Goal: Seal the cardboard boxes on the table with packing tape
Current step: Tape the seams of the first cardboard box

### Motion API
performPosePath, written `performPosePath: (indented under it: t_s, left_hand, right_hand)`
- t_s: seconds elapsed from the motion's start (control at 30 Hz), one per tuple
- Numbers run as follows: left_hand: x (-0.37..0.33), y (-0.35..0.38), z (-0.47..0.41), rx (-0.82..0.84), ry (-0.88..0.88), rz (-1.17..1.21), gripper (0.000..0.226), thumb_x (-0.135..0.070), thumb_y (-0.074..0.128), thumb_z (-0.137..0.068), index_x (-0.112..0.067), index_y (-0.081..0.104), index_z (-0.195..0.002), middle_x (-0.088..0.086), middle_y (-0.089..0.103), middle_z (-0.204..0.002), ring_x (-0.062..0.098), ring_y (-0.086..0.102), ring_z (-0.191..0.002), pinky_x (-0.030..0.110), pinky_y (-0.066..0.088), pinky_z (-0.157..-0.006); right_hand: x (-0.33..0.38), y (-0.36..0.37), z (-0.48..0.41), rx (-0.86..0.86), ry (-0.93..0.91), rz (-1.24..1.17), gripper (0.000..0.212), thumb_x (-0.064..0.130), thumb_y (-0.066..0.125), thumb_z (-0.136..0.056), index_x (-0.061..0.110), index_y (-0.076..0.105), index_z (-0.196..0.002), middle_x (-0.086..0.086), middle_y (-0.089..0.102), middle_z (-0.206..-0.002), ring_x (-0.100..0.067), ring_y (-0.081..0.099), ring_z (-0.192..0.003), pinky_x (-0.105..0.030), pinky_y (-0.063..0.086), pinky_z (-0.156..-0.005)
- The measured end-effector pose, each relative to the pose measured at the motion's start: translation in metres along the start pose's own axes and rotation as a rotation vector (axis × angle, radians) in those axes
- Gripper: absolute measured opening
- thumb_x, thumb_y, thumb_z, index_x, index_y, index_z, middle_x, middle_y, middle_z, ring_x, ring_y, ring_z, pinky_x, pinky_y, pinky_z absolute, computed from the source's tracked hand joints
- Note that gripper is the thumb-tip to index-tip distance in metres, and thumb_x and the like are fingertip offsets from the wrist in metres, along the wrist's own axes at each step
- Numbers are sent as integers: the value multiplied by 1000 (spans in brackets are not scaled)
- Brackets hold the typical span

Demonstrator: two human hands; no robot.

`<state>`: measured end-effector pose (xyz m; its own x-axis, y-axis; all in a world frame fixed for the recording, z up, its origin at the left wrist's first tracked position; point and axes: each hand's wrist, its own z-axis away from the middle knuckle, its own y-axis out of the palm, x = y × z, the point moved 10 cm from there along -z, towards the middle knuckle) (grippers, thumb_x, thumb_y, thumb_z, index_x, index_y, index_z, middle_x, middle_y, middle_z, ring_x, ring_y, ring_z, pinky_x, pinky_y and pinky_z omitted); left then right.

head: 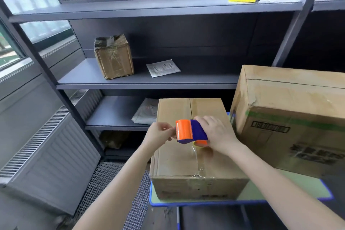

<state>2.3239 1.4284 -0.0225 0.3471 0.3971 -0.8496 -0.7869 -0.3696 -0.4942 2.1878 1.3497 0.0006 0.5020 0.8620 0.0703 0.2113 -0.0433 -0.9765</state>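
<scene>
1. Grip first: the right hand (216,134) is wrapped over the blue back of the orange-and-blue tape dispenser (190,131), fingers curled round it. It's holding it down on top of the smaller cardboard box (173,157), roughly halfway along the centre seam.
2. The left hand (158,134) has its fingertips pinched together right at the dispenser's orange front end. Can't tell if it's got the tape end or just the plastic.
3. A shiny strip of clear tape (196,157) runs along the seam from under the dispenser to the box's near edge, and it's crinkled where it goes over.
4. Counting: one dispenser and two boxes on the table (306,186). The smaller one sits at the front left corner. The large cardboard box (291,102) is on the right side, further back, just beside the right hand. Whether the two boxes touch, can't tell.
5. A third, taped-up box (113,58) sits on the middle level of the dark shelving unit (149,80) behind the table.
6. Also on the shelves: one white packet (163,67) next to that box, one grey bag (146,111) a level down and partly hidden behind the smaller box, and one yellow utility knife (242,0) up top.
7. Off to the left there's a radiator (50,147) under the window.
</scene>
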Motion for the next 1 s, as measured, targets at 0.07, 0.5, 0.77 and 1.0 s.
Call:
performPosePath:
  t_s: [0.07, 0.5, 0.77, 1.0]
  left_hand:
    - [8, -1, 3, -26, -5, -61, 26, -12, 53, -89, -17, 56, -64, -3, 63, -62, 9, 52, -54, 21, 39, -52]
    - [51, -3, 36, 121, -121, -54, 27, -15, 50, -95, -12, 52, -68, -3, 49, -55, 11, 39, -57, 25, 35, -59]
    - [43, 2, 64, 87, -167, 87, 27, -6, 50, -94, -11, 55, -69, -10, 52, -38, -1, 44, -43, 17, 35, -55]
    - [54, -9, 81, 68, -165, 79, 29, -16, 55, -95, -12, 57, -66, -9, 49, -49, 10, 40, -57, 23, 38, -62]
  right_hand:
    - [11, 2, 4, 42, 1, 42, 67, 37, 59, -87, 15, 27, -143, -5, 47, -122, -23, 44, -114, -28, 34, -92]
    - [64, 3, 36, 170, -95, -36, 94, 27, 59, -90, 48, -17, -141, -6, 40, -127, -16, 40, -113, -26, 39, -85]
    - [63, -1, 51, 246, -108, -42, 90, 24, 59, -90, 48, -10, -143, -4, 43, -123, -16, 42, -109, -26, 40, -80]
    - [76, -15, 52, 242, -187, -13, 86, 23, 53, -93, 54, -11, -140, -3, 42, -107, -19, 43, -99, -29, 39, -75]
